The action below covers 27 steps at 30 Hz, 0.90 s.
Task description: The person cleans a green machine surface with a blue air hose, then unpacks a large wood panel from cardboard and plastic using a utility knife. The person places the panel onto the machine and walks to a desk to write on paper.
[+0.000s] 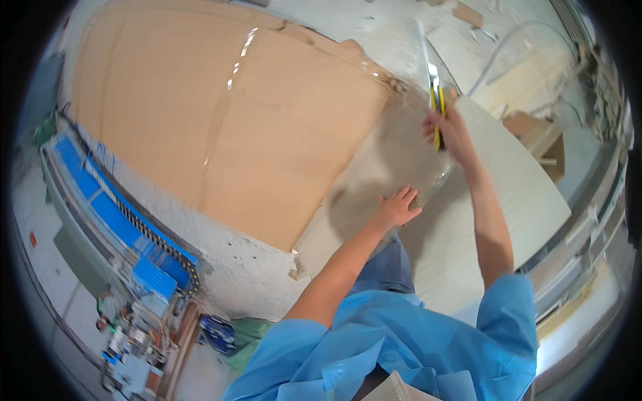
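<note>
My right hand (449,132) is closed around the yellow-and-black handle of a utility knife (438,99). Its long blade points away from me and is smeared by motion. My left hand (401,207) lies with fingers spread at the near edge of a pale, finely striped board (374,160), which seems to have clear plastic film over part of it. A large brown cardboard sheet (160,113) covers the board's left part, with strips of shiny tape across it. Beneath my right arm is another pale panel (515,194).
On the left stands a long blue machine (100,197) with a black cable chain. Tools and small parts clutter the lower left (137,341). An open cardboard box (538,144) and a pale hose (498,47) lie at the far right. Stacked boards (568,284) line the right side.
</note>
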Each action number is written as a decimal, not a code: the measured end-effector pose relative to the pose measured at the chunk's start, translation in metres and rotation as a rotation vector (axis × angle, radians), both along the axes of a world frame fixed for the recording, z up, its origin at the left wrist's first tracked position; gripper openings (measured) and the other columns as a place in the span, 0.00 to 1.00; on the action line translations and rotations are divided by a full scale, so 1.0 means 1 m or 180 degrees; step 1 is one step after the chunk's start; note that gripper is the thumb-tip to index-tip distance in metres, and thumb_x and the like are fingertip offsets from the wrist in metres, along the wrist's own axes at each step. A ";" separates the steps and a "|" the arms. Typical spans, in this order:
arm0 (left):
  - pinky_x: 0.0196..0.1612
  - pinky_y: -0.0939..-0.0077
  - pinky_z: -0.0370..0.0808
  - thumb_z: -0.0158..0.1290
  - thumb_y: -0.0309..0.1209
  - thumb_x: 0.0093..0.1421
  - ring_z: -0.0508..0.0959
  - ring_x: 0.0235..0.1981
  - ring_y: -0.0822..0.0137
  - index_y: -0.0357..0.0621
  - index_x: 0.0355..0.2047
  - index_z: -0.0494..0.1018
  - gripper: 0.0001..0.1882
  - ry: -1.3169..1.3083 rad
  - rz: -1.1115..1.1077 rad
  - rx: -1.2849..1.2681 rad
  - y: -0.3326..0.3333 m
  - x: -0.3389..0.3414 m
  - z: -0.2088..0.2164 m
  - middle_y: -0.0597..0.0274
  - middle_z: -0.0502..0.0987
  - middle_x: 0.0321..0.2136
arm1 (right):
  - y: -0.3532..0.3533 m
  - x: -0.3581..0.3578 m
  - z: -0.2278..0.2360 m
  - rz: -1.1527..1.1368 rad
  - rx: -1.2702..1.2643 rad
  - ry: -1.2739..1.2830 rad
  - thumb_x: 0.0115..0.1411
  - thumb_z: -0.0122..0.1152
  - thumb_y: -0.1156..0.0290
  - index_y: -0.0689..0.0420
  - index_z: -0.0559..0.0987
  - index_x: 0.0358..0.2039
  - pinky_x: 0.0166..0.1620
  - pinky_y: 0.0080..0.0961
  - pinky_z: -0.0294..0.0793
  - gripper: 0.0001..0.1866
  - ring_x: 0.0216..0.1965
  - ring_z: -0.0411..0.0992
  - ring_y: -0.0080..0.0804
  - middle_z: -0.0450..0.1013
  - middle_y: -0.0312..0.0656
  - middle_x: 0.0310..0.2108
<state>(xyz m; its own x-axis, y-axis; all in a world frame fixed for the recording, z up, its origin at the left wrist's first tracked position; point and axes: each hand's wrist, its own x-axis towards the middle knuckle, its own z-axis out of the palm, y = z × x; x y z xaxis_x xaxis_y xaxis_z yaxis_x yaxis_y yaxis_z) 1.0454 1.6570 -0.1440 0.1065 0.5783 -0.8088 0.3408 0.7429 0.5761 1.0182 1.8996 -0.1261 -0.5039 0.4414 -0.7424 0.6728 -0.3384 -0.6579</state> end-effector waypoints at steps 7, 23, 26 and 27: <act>0.61 0.54 0.69 0.44 0.51 0.67 0.71 0.60 0.48 0.50 0.65 0.64 0.31 0.0020 0.0712 0.0281 -0.146 0.005 -0.013 0.55 0.68 0.63 | -0.178 0.079 -0.146 -0.0400 -0.0504 -0.0074 0.68 0.56 0.60 0.53 0.64 0.60 0.48 0.39 0.73 0.24 0.53 0.71 0.35 0.70 0.40 0.50; 0.46 0.75 0.73 0.50 0.34 0.68 0.77 0.40 0.69 0.38 0.51 0.73 0.16 0.0931 0.6832 -0.0060 -0.816 0.207 -0.004 0.60 0.79 0.41 | -0.470 0.066 -0.012 -0.0032 -0.0146 0.0331 0.67 0.54 0.66 0.55 0.66 0.43 0.22 0.28 0.72 0.10 0.20 0.68 0.29 0.70 0.41 0.24; 0.39 0.81 0.74 0.49 0.40 0.70 0.78 0.36 0.72 0.43 0.50 0.74 0.17 0.1085 0.7526 -0.0014 -0.906 0.313 0.021 0.63 0.79 0.38 | -0.548 0.019 -0.023 0.0657 -0.0096 0.0203 0.67 0.54 0.65 0.57 0.68 0.42 0.22 0.29 0.73 0.11 0.20 0.70 0.30 0.70 0.42 0.24; 0.37 0.81 0.74 0.50 0.39 0.69 0.77 0.35 0.72 0.43 0.50 0.74 0.16 0.1060 0.7909 0.0017 -0.927 0.357 0.028 0.64 0.78 0.36 | -0.578 0.005 -0.030 0.0673 -0.0156 0.0075 0.66 0.54 0.65 0.59 0.68 0.43 0.23 0.29 0.74 0.11 0.21 0.71 0.31 0.72 0.43 0.25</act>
